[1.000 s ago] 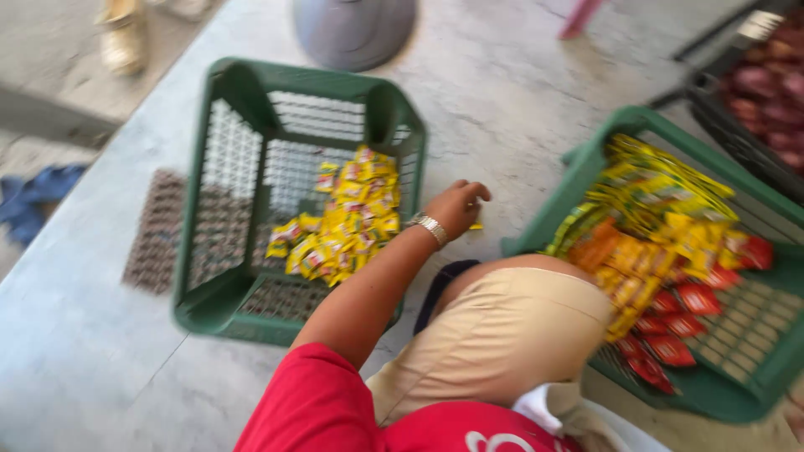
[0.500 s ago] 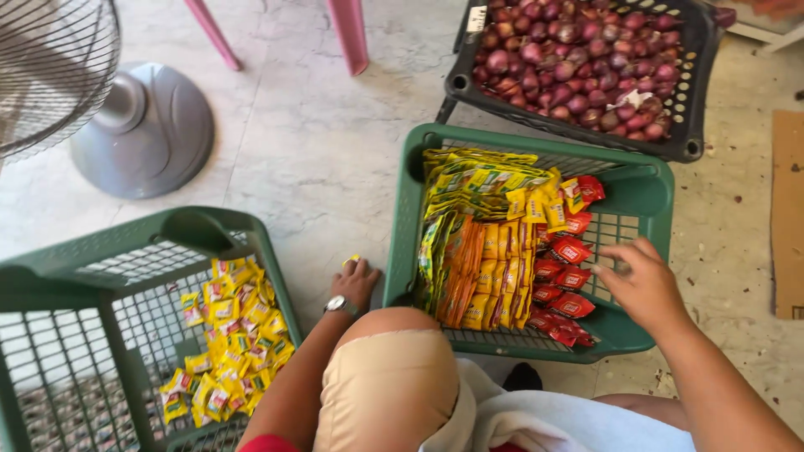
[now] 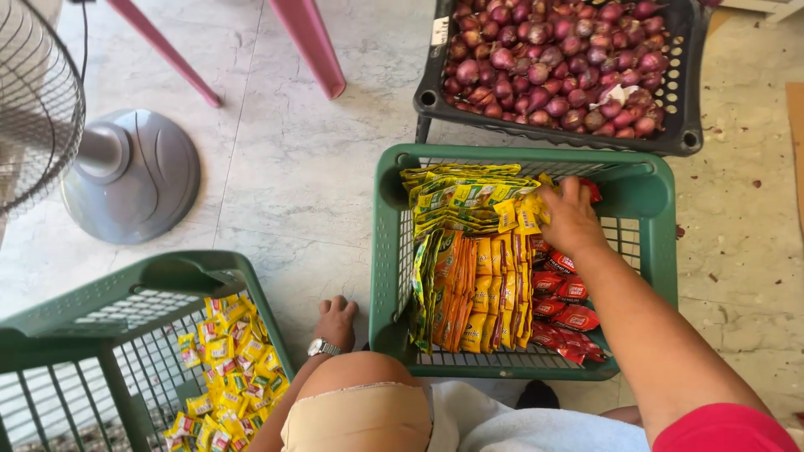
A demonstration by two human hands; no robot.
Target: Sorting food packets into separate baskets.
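My right hand (image 3: 571, 219) reaches into the green basket (image 3: 645, 180) in front of me and rests its fingers on the yellow sachets (image 3: 469, 197) near the far end. Orange sachets (image 3: 477, 289) stand in rows and red sachets (image 3: 561, 305) lie along the right side. My left hand (image 3: 335, 322), with a wristwatch, rests flat on the floor between that basket and a second green basket (image 3: 126, 301) at lower left, which holds loose small yellow packets (image 3: 230, 368). I cannot tell whether the right hand grips a sachet.
A black crate of red onions (image 3: 569, 71) stands behind the basket. A grey fan base (image 3: 138, 176) and its wire guard (image 3: 38, 100) are at the left, pink furniture legs (image 3: 314, 46) at the top. My knee (image 3: 360, 410) is at the bottom.
My right hand has moved from the basket's right side up to the yellow sachets at the far end. My left hand stays on the floor. The view has come closer.
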